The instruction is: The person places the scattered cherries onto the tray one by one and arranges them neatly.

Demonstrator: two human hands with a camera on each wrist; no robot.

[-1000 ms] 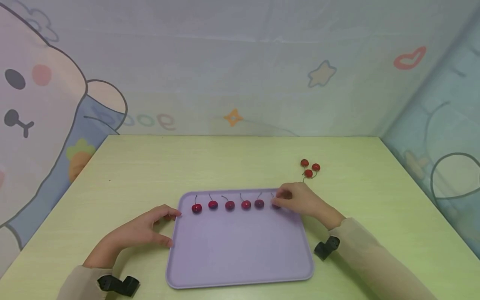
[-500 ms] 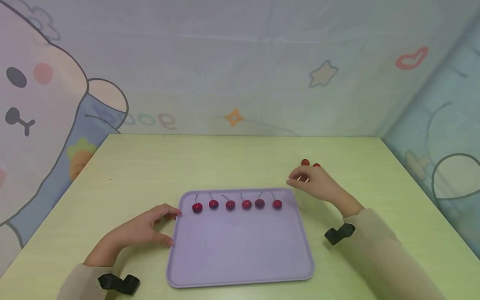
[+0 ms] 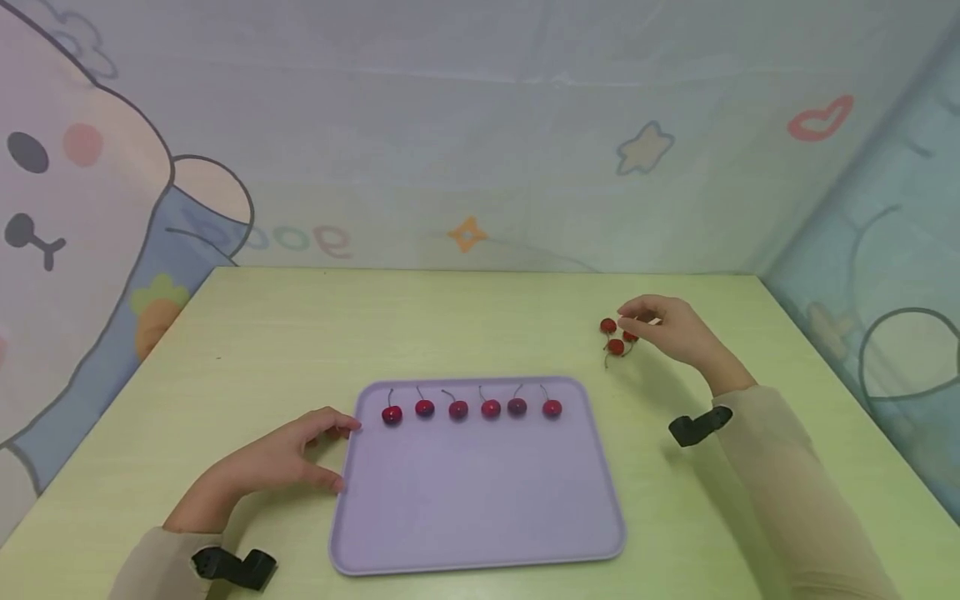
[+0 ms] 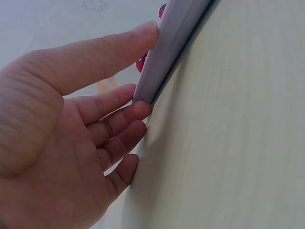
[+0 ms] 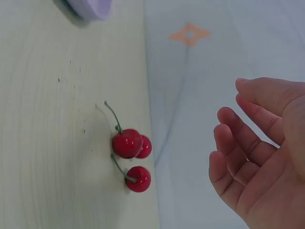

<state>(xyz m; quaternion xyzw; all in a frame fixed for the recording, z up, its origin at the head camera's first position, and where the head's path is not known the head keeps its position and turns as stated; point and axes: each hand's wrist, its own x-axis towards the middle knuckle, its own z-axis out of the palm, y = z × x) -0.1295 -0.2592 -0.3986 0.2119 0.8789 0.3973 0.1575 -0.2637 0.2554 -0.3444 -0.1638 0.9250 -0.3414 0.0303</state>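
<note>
Several red cherries with stems (image 3: 491, 408) lie in a row along the far side of a lilac tray (image 3: 480, 500). My left hand (image 3: 281, 458) touches the tray's left rim with thumb and fingertips, fingers loosely bent and not wrapped round it. Three loose cherries (image 3: 616, 347) lie together on the table beyond the tray's far right corner. Just above them hovers my right hand (image 3: 671, 329), partly covering one cherry in the head view. In the right wrist view the right hand (image 5: 259, 152) has nothing between its fingers and is apart from the cherries (image 5: 127, 143).
The pale wooden table (image 3: 420, 325) extends behind and beside the tray. A cloth backdrop (image 3: 480, 133) with cartoon prints hangs along its far edge and both sides. Each wrist wears a small black camera (image 3: 699, 427) over a beige sleeve.
My right hand has left the rightmost cherry on the tray and moved away and to the right, over the loose cherries. My left hand stays at the tray rim.
</note>
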